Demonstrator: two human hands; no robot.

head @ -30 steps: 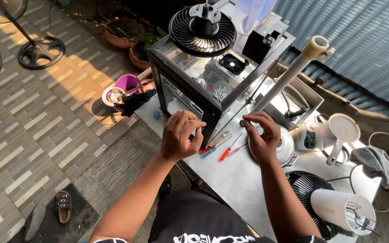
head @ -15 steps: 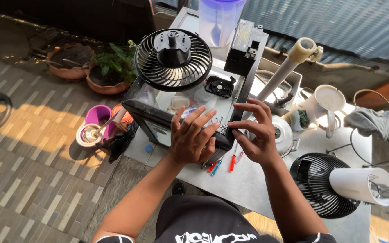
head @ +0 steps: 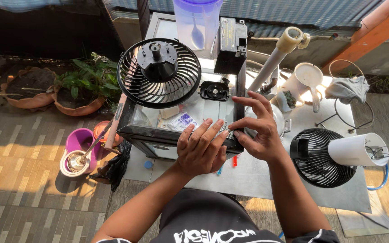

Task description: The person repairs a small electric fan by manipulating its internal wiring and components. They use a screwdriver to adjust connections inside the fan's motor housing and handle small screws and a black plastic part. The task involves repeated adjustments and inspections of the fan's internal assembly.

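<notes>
A black-framed glass case (head: pixel 133 123) stands on a grey metal table (head: pixel 266 177). On its glass top lie a black fan grille with a motor hub (head: pixel 158 72) and a small round black part (head: pixel 214 91). My left hand (head: pixel 201 150) lies flat, fingers spread, over the case's near edge and holds nothing. My right hand (head: pixel 258 130) is at the near right corner of the case. Its thumb and forefinger pinch a small crumpled silvery piece (head: pixel 226 131) beside the left fingertips. Small packets show through the glass.
A black battery box (head: pixel 230 45) and a clear purple-lidded jug (head: pixel 197 24) stand behind the case. To the right are a white pipe (head: pixel 270 65), a white cup (head: pixel 308 76), a grey cloth (head: pixel 347 87) and a second fan (head: pixel 334 155). A purple mop bucket (head: pixel 75 150) and potted plants (head: pixel 84 85) sit on the floor at left.
Both hands rose from the table in front of the case to its top near edge and came together at the right corner. The view shifted to look straight down.
</notes>
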